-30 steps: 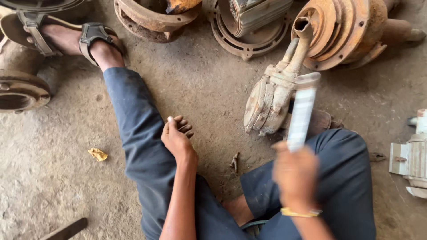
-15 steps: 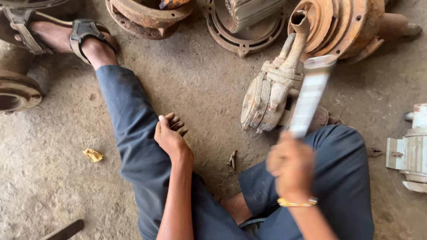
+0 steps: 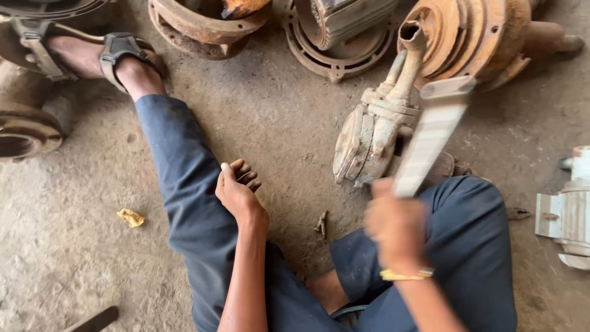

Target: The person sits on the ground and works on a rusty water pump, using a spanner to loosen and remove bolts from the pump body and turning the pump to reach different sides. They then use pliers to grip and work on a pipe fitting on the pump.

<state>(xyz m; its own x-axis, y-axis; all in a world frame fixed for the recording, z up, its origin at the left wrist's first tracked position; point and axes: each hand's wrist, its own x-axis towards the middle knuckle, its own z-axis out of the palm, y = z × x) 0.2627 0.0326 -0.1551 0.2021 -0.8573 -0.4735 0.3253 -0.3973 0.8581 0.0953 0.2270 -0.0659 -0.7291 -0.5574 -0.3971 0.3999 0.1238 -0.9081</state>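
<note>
Two hands in view. Right hand (image 3: 396, 224), blurred, grips one flat pale metal bar (image 3: 433, 132), apparently a file, angled up toward 1 o'clock. Left hand (image 3: 236, 190) rests loosely curled on the blue trouser leg (image 3: 184, 178), holding nothing. Beyond, one grimy cast pump body (image 3: 375, 132) on the dirt floor (image 3: 270, 117); three rusty round housings (image 3: 473, 37) at 12 o'clock.

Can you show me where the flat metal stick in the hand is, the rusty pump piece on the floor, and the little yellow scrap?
flat metal bar (image 3: 432, 138), head view, middle of blade.
rusty pump part (image 3: 369, 138), head view, ribbed body.
yellow scrap (image 3: 131, 217), head view, its centre.
</note>
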